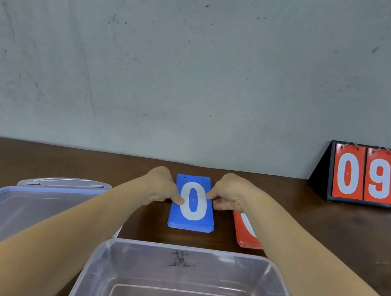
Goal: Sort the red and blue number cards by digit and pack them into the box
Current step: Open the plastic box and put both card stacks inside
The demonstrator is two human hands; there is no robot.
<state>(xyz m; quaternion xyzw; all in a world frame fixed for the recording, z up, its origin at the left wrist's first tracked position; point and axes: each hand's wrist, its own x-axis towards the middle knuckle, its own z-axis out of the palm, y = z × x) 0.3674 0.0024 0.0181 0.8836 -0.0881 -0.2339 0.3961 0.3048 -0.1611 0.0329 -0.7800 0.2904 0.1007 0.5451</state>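
Observation:
A stack of blue number cards (191, 218) lies flat on the brown table, its top card showing a white 0. My left hand (162, 187) grips the stack's left edge, thumb on the top card. My right hand (227, 194) grips the right edge the same way. To the right lies a stack of red number cards (246, 234), partly hidden under my right forearm. The clear plastic box (280, 273) stands open in front of me, nothing inside it.
The box's clear lid (20, 202) with blue trim lies on the table at the left, under my left forearm. A black flip scoreboard (322, 174) with red and blue digits stands at the far right against the grey wall.

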